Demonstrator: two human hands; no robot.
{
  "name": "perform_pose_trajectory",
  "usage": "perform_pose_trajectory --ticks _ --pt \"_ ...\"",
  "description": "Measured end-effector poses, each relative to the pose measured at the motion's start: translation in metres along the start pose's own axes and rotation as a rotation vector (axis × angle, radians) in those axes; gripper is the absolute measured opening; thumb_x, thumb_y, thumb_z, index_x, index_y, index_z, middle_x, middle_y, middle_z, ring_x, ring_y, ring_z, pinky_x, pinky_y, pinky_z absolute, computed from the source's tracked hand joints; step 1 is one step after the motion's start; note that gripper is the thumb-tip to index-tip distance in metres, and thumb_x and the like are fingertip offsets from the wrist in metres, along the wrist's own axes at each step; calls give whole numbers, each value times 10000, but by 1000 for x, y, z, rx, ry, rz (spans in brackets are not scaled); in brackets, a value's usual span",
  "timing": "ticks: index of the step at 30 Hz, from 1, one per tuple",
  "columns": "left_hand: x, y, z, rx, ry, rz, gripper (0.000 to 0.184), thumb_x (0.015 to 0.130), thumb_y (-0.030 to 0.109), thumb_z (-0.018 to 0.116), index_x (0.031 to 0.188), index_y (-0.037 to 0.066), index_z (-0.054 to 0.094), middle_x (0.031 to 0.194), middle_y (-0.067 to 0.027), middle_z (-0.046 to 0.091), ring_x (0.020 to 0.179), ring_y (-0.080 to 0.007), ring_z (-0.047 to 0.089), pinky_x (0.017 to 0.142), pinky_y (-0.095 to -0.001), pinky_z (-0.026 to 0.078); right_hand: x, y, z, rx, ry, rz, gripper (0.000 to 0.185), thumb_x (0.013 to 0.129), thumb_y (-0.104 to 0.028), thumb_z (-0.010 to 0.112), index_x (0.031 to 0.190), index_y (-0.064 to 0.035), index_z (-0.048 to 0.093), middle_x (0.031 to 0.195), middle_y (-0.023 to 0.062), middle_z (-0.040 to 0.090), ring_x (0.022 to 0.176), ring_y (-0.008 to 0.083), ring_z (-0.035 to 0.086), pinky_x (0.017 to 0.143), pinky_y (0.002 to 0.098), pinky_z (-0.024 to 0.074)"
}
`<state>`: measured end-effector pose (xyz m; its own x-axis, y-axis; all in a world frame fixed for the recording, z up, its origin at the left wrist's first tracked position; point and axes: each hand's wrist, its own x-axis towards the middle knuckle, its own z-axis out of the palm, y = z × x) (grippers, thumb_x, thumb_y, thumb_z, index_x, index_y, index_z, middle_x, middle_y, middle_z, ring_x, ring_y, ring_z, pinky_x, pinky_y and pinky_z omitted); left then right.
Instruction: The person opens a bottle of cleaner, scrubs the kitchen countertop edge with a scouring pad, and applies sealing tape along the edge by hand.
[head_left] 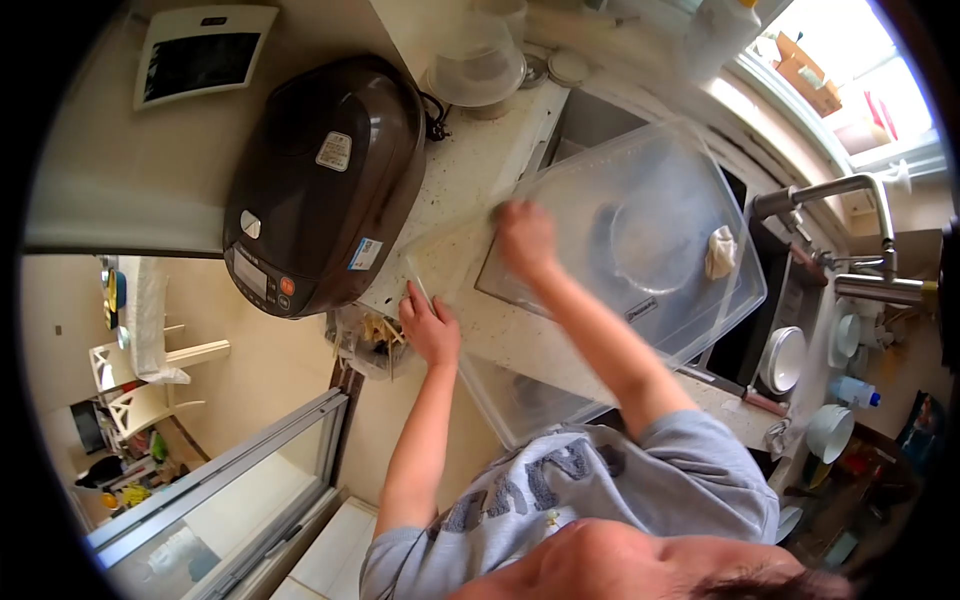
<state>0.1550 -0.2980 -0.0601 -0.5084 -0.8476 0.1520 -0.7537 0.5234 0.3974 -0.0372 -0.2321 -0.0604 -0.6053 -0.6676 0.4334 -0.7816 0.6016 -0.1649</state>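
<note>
A large clear plastic container lies tilted across the counter and sink, one long rim running toward the lower left. At that rim is my left hand, its fingers curled against the plastic edge beside the rice cooker. My right hand is over the container's near part, slightly blurred, with its fingers closed. Something small and dark shows at its fingertips, too unclear to name. A crumpled white cloth sits on the container's right part.
Beyond the container are the sink and a metal faucet. White bowls stand at the right. Clear plastic lids are stacked at the back. A bag with wooden sticks hangs by the counter's left edge, near a sliding glass door.
</note>
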Motion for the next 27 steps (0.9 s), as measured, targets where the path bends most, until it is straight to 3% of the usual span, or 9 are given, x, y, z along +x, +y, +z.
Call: perform_pose_trajectory --ticks 3,5,8,11,13,17,23,25,27 --pt "1 0 3 -3 -17 -28 496 836 180 527 1277 -15 411 1057 -151 488 1010 -336 468 850 -429 381 24 114 2 -212 -90 229 210 680 -73 545 885 -39 569 814 113 547 797 264 536 610 370 424" --pt "1 7 -3 -4 -30 -53 494 839 178 524 1279 -12 408 1053 -150 486 1010 -336 467 852 -430 378 38 158 -17 -146 40 398 167 690 -88 556 850 -63 596 865 104 547 840 256 525 669 380 421" --pt "-1 3 0 -4 -17 -41 489 846 177 518 1283 -9 403 1039 -145 484 1009 -336 465 856 -431 375 36 93 1 -383 -115 489 111 698 -107 564 788 -79 623 941 95 541 913 256 504 747 395 405" --pt "1 4 -2 10 -23 -39 484 853 180 513 1287 -5 399 1033 -143 482 1009 -336 464 860 -432 373 2 29 15 -273 -49 271 103 697 -118 568 771 -80 629 991 93 529 970 260 479 797 403 384" --pt "0 5 -3 12 -53 -61 482 857 181 510 1289 -1 398 1037 -144 483 1009 -336 463 863 -433 373 -6 20 2 92 -52 -62 136 692 -111 569 804 -57 623 982 104 536 953 280 495 780 424 395" --pt "1 4 1 13 43 -7 470 850 177 522 1279 17 415 1044 -157 491 973 -349 485 832 -435 386 18 148 -10 -109 48 308 131 654 -43 567 776 -42 614 910 98 543 865 286 516 714 406 421" --pt "1 3 2 64 54 -10 471 844 188 528 1272 19 429 1022 -155 501 964 -344 492 813 -424 403 12 24 17 -38 -18 257 189 622 -84 578 799 -44 632 943 102 533 865 275 506 720 363 425" --pt "2 5 1 53 83 10 467 829 186 540 1256 20 450 995 -147 508 940 -334 500 784 -419 415 10 -41 -12 78 -220 149 210 637 -90 580 832 -39 636 981 109 533 904 277 508 743 370 429" --pt "0 7 -1 56 65 -10 471 823 183 547 1254 21 452 997 -148 508 942 -330 500 782 -418 417 -1 -48 -5 156 -182 8 210 652 -93 577 847 -41 635 983 107 536 909 278 511 737 371 435"
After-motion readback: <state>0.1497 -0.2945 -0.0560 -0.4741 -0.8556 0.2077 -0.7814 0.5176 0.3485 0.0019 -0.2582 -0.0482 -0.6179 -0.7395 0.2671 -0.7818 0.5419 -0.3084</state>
